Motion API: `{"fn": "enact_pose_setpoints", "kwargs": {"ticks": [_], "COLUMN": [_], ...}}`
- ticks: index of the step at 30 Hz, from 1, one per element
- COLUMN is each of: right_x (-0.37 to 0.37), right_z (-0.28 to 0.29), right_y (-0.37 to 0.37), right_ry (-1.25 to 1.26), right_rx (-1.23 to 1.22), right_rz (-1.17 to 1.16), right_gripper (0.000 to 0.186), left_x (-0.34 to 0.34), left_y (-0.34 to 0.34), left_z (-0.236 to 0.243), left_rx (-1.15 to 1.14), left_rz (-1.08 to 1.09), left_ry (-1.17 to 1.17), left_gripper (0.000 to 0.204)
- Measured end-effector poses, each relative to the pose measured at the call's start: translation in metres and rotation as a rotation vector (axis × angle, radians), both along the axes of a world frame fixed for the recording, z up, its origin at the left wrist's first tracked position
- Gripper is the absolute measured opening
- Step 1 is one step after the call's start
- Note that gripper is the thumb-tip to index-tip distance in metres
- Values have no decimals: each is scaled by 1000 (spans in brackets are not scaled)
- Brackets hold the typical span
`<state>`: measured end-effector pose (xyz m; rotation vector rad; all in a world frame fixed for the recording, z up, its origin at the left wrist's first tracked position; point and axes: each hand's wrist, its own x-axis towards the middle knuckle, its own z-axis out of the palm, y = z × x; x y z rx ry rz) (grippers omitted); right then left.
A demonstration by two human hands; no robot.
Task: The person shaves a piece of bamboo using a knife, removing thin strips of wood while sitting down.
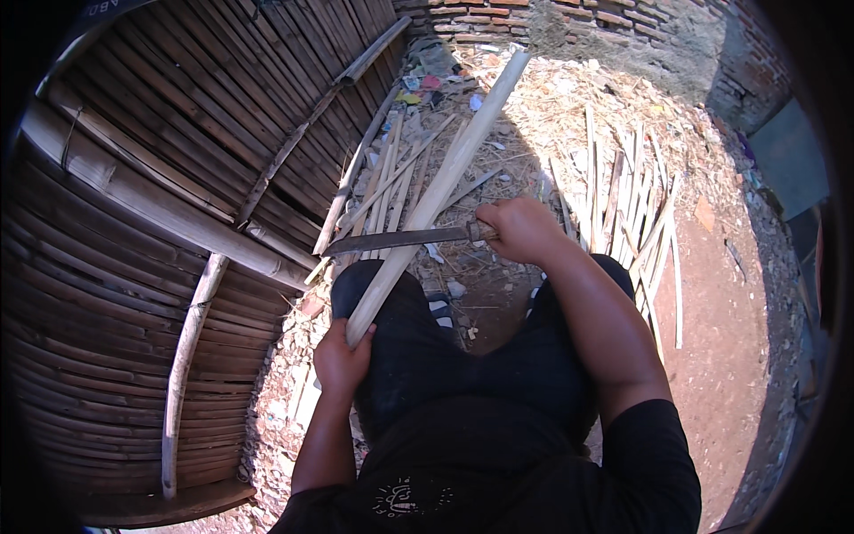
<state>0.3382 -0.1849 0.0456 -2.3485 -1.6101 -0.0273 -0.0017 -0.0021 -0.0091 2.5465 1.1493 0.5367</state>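
A dark slatted wall (222, 80) rises left of the grip, crossed by pale poles (133, 189). Well beyond the grip, a weathered brick wall (614, 22) stands across the far end. Dry straw (649, 93) litters the ground before it; bare brown earth (721, 311) lies right of the grip, in strong sunlight. Shade covers the ground just ahead.

The wall (98, 338) blocks the left, and the strip (445, 182), with the knife (400, 238) across it, bars the middle. Sticks (635, 198) lie right of the right hand (525, 230); a hand could pass over the ground (722, 356) farther right.
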Motion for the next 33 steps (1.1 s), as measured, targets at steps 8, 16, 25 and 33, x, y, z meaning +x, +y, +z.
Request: {"fn": "enact_pose_setpoints", "kwargs": {"ticks": [8, 16, 25, 33], "right_x": [42, -5, 35, -5], "right_z": [-4, -3, -14, -10], "right_y": [-23, 2, -10, 4], "right_ry": [255, 46, 192, 66], "right_rx": [161, -16, 157, -43], "right_rz": [-390, -43, -296, -40], "right_gripper": [33, 31, 32, 29], "left_x": [6, 5, 8, 3], "left_y": [-6, -8, -9, -4], "left_z": [8, 8, 9, 6], "left_rx": [26, 15, 59, 45], "left_rz": [-7, 23, 1, -17], "left_ry": [49, 61, 64, 64], "left_gripper": [52, 53, 52, 48]}}
